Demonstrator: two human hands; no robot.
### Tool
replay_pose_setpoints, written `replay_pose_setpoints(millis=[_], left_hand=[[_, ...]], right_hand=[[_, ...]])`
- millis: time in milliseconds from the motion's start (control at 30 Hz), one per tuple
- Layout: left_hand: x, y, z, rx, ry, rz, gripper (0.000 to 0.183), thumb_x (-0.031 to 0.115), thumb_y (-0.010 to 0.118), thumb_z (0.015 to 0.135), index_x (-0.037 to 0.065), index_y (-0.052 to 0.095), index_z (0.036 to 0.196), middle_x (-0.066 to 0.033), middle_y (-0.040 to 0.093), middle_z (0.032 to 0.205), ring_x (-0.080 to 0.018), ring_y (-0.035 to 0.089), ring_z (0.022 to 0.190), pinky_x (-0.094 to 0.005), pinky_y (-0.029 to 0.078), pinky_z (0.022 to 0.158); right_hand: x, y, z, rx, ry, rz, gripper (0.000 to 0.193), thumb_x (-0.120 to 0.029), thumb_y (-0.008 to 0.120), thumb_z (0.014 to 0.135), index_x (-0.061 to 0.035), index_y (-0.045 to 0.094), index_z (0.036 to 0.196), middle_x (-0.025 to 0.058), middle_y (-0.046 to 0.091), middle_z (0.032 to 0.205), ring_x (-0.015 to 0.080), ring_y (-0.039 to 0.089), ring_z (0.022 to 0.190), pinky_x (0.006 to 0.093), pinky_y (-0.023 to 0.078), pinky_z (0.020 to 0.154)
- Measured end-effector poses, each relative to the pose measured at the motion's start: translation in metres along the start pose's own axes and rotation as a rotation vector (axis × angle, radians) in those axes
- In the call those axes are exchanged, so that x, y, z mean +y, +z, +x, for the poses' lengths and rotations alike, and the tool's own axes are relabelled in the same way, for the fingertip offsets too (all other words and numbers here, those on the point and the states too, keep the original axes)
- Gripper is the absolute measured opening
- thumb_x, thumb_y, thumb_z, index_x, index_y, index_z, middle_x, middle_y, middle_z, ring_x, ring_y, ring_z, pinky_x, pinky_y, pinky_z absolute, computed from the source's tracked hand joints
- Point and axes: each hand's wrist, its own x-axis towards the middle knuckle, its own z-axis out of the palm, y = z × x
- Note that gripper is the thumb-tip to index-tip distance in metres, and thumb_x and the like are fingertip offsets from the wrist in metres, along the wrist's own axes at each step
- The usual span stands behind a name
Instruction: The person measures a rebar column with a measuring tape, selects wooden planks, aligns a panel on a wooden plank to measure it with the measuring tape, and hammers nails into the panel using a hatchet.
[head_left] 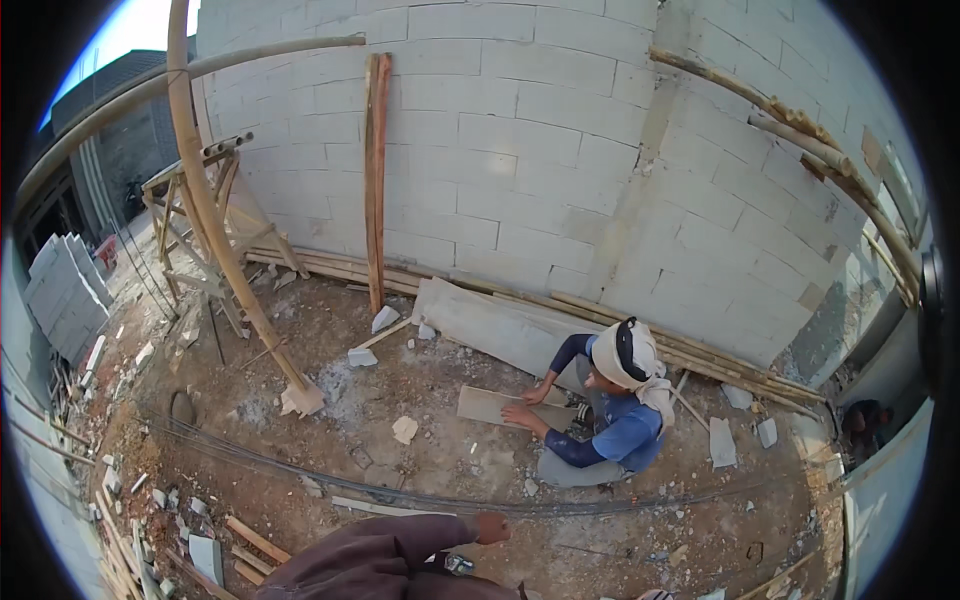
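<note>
From the lower edge, a loose dark maroon sleeve reaches to the right. My left hand comes out of its cuff, low over the dirt floor, its fingers looking curled in. What they hold, if anything, is too small to make out. Beside the sleeve lies a small shiny object of unclear kind. Thin dark rods run along the ground just beyond my hand. My right hand does not show. Farther off, a crouching person in a blue shirt and pale head wrap has both hands on a flat board.
A pale block wall closes the far side, with bamboo poles and a long grey sheet along its foot. An upright bamboo pole and wooden trestle stand left. Rubble and wood strips litter the ground.
</note>
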Motion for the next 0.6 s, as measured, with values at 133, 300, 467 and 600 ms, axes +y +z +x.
replay_pose_setpoints(millis=[133,300,467,600], left_hand=[[-0.093,-0.065,-0.154,0.587,-0.283,-0.08,0.037,0.036,0.051,0.083,0.004,0.066,0.092,-0.0234,0.065,0.089,-0.0408,0.062,0.084,-0.0491,0.047,0.078],[-0.14,-0.031,-0.359,1.157,-1.154,-0.378,0.034,0.032,0.056,0.083,0.003,0.068,0.095,-0.0241,0.065,0.093,-0.0392,0.063,0.09,-0.0448,0.049,0.082],[-0.089,0.131,-0.462,1.422,-1.556,-0.616,0.031,0.026,0.059,0.083,-0.003,0.065,0.091,-0.0231,0.066,0.094,-0.0381,0.063,0.091,-0.0454,0.049,0.083],[-0.021,0.386,-0.444,0.787,-1.962,-0.394,0.03,0.025,0.047,0.091,0.008,0.069,0.102,-0.0157,0.069,0.091,-0.0331,0.067,0.087,-0.0428,0.053,0.072]], right_hand=[[-0.113,0.04,0.132,-0.1,-0.402,-0.008,0.041,-0.038,0.061,0.083,-0.0079,0.06,0.11,0.0191,0.067,0.096,0.0275,0.064,0.089,0.0462,0.049,0.078],[-0.221,0.107,0.2,-0.214,-0.703,0.006,0.04,-0.038,0.059,0.083,-0.006,0.059,0.109,0.0196,0.066,0.096,0.0298,0.064,0.089,0.0468,0.049,0.078],[-0.246,0.18,0.225,-0.331,-0.872,-0.031,0.04,-0.037,0.056,0.084,-0.0041,0.059,0.108,0.0201,0.066,0.096,0.0321,0.064,0.09,0.0473,0.049,0.077],[-0.264,0.25,0.207,-0.499,-0.977,-0.068,0.04,-0.036,0.054,0.085,-0.0026,0.059,0.107,0.0205,0.066,0.096,0.034,0.064,0.09,0.0477,0.05,0.077]])
